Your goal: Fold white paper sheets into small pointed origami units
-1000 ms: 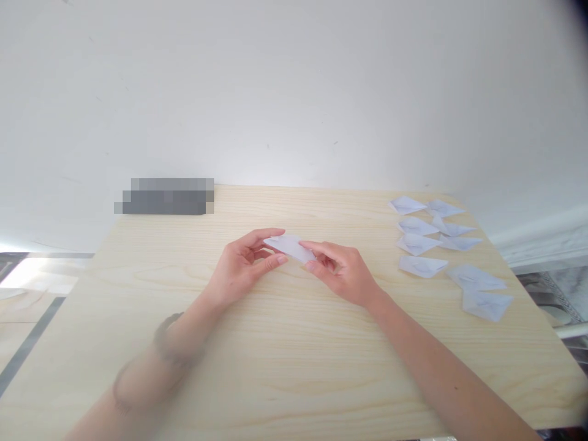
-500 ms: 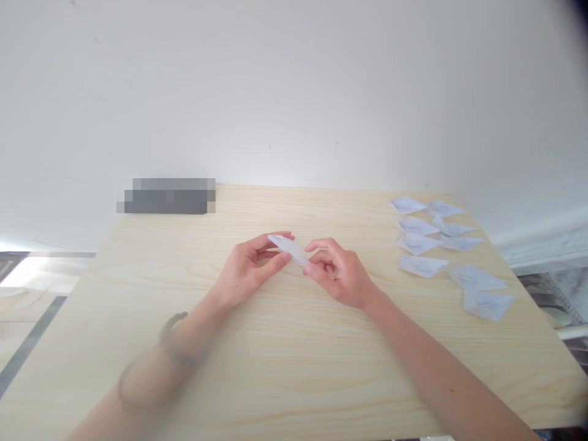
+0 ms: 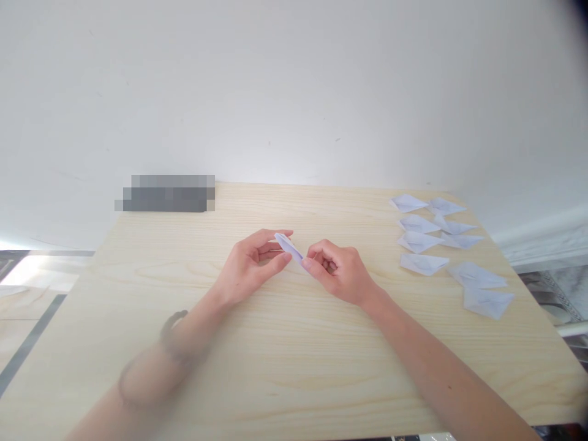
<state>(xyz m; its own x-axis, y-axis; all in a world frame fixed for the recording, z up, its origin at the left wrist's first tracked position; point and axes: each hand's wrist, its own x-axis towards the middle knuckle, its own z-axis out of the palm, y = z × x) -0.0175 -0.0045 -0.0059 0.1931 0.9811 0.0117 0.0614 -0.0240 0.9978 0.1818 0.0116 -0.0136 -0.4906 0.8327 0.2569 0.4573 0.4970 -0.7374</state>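
A narrow, folded white paper boat (image 3: 289, 246) is held slantwise above the middle of the table. My left hand (image 3: 250, 263) has its thumb at the near side of the paper and its fingers behind, partly hidden. The lower right end is pinched between the thumb and curled index finger of my right hand (image 3: 340, 272). Several similar paper boats (image 3: 418, 241) lie in loose rows to the right of my hands, some touching or overlapping.
The light wooden table (image 3: 275, 367) meets a white wall (image 3: 294, 92) at its back edge. A blurred-out dark object (image 3: 168, 197) stands at the back left. Dark bracelets (image 3: 172, 337) circle my left forearm.
The paper boat has turned, now showing a narrower side. My right index finger has closed down onto its end; my left hand has barely moved.
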